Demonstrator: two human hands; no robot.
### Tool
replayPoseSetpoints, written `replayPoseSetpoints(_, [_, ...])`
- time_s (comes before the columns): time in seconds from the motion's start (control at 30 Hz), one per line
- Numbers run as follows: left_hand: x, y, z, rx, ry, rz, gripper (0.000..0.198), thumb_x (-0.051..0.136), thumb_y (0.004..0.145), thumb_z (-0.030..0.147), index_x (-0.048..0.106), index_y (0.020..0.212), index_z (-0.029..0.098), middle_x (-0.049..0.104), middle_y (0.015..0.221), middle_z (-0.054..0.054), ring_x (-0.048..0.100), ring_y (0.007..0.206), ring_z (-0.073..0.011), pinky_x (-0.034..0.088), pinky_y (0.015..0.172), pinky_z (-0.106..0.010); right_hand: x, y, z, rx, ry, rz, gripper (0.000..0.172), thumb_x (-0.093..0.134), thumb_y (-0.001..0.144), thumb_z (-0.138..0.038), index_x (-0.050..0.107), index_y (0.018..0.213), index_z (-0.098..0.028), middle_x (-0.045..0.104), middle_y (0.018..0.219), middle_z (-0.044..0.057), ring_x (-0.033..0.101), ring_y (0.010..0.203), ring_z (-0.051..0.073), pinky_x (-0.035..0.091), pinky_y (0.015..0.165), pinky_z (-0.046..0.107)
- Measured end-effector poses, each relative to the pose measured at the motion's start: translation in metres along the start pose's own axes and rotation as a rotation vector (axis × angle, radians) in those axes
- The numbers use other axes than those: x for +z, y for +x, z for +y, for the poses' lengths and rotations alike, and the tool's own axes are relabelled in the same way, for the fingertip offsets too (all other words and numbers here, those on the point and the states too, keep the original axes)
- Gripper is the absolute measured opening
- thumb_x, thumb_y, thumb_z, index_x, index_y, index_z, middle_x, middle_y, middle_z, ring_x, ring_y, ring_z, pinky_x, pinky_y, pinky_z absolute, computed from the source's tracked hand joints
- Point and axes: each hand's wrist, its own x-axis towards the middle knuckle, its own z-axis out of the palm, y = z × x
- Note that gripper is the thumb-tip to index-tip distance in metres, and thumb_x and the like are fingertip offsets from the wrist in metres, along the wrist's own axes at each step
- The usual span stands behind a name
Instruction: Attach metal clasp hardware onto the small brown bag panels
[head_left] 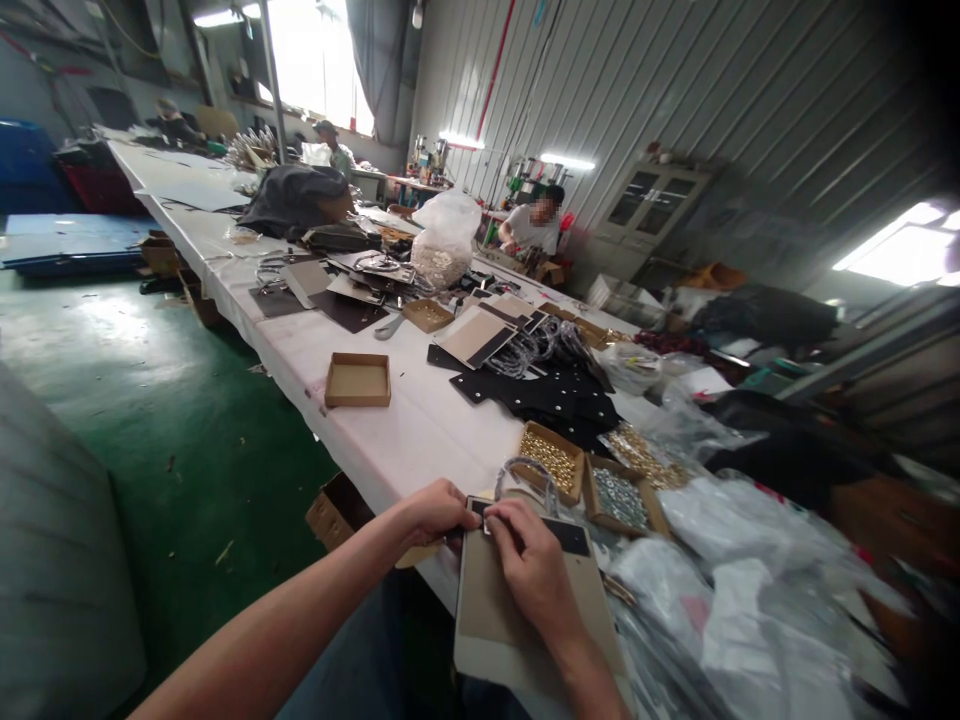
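A beige bag panel (487,610) with a black strip (568,537) along its top lies tilted at the table's near edge. A plastic-wrapped handle (534,468) arches from its top side. My left hand (439,512) pinches the panel's upper left corner, thumb at the black strip. My right hand (534,560) rests over the panel with fingers bent together on the strip, close to the left fingertips. Whatever small piece is in the right fingers is hidden. Just beyond are a box of gold-coloured studs (551,457) and a box of silver-coloured metal pieces (619,495).
An open cardboard tray (358,382) sits on the white-covered table (420,430). Black panels (551,393) and wrapped handles (525,350) are piled further off. Clear plastic bags (720,520) crowd the right side. A co-worker (534,225) sits across the table.
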Motion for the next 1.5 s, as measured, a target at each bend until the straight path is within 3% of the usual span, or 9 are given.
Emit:
replayPoseSetpoints(0.2, [0.002,0.002,-0.002,0.018,-0.035,-0.023,0.026,0.081,0.074,0.011,0.061,0.057,0.016,0.058,0.048,0.002,0.056,0.042,-0.012,0.048,0.044,-0.021,-0.008,-0.003,-0.001,0.021,-0.001,-0.083,0.016,0.069,0.111,-0.034,0.077,0.124,-0.029,0.072,0.131,0.01,0.071,0.116,0.031,0.061,0.095,0.042])
replayPoseSetpoints(0.4, [0.002,0.007,-0.007,0.019,-0.011,-0.01,0.029,0.083,0.076,0.015,0.061,0.056,0.016,0.057,0.045,0.001,0.049,0.036,-0.0088,0.033,0.037,-0.017,-0.008,0.0,-0.001,0.087,0.048,-0.08,0.022,0.072,0.107,-0.029,0.077,0.127,-0.031,0.072,0.125,0.007,0.07,0.092,0.024,0.059,0.076,0.038])
replayPoseSetpoints(0.63, [0.001,-0.003,0.003,-0.016,0.014,-0.014,0.026,0.076,0.081,0.007,0.064,0.059,0.015,0.06,0.046,0.001,0.044,0.032,-0.0077,0.034,0.038,-0.019,-0.006,-0.002,0.007,0.054,0.015,-0.074,0.024,0.07,0.11,-0.034,0.078,0.131,-0.03,0.07,0.132,0.01,0.07,0.091,0.024,0.061,0.078,0.04])
replayPoseSetpoints(0.83, [0.003,-0.01,0.008,-0.005,0.017,-0.009,0.029,0.073,0.085,0.005,0.063,0.06,0.015,0.057,0.044,0.003,0.04,0.031,-0.0065,0.033,0.038,-0.019,-0.004,-0.004,0.005,0.021,0.009,-0.084,0.022,0.066,0.111,-0.033,0.073,0.132,-0.029,0.071,0.139,0.009,0.071,0.102,0.027,0.061,0.086,0.041])
replayPoseSetpoints(1.0, [0.0,-0.013,0.011,-0.021,0.042,-0.033,0.027,0.074,0.086,0.007,0.064,0.062,0.015,0.06,0.046,0.002,0.034,0.029,-0.0047,0.028,0.036,-0.02,-0.002,-0.007,0.008,0.043,-0.002,-0.086,0.022,0.064,0.113,-0.037,0.072,0.132,-0.029,0.076,0.121,0.007,0.07,0.096,0.028,0.058,0.085,0.041])
replayPoseSetpoints(1.23, [-0.004,0.002,-0.002,-0.021,0.008,-0.038,0.029,0.081,0.084,0.013,0.063,0.062,0.016,0.059,0.047,0.001,0.053,0.036,-0.0107,0.036,0.039,-0.019,-0.002,-0.008,0.006,0.02,0.009,-0.06,0.017,0.065,0.113,-0.037,0.074,0.126,-0.03,0.077,0.115,0.006,0.071,0.097,0.027,0.057,0.087,0.04])
replayPoseSetpoints(1.37, [-0.003,0.004,-0.003,-0.039,-0.022,-0.044,0.033,0.083,0.085,0.014,0.061,0.06,0.016,0.059,0.047,0.001,0.052,0.036,-0.0099,0.034,0.037,-0.018,-0.002,-0.008,0.008,0.013,0.012,-0.073,0.016,0.065,0.114,-0.037,0.074,0.125,-0.03,0.077,0.116,0.005,0.071,0.096,0.026,0.057,0.086,0.04])
replayPoseSetpoints(1.5, [0.0,0.0,0.001,-0.034,-0.059,-0.012,0.038,0.086,0.081,0.009,0.058,0.056,0.016,0.058,0.046,0.002,0.053,0.038,-0.0094,0.044,0.042,-0.019,-0.002,-0.009,0.01,-0.002,0.023,-0.073,0.015,0.066,0.114,-0.038,0.075,0.122,-0.03,0.077,0.118,0.005,0.072,0.097,0.026,0.058,0.085,0.039])
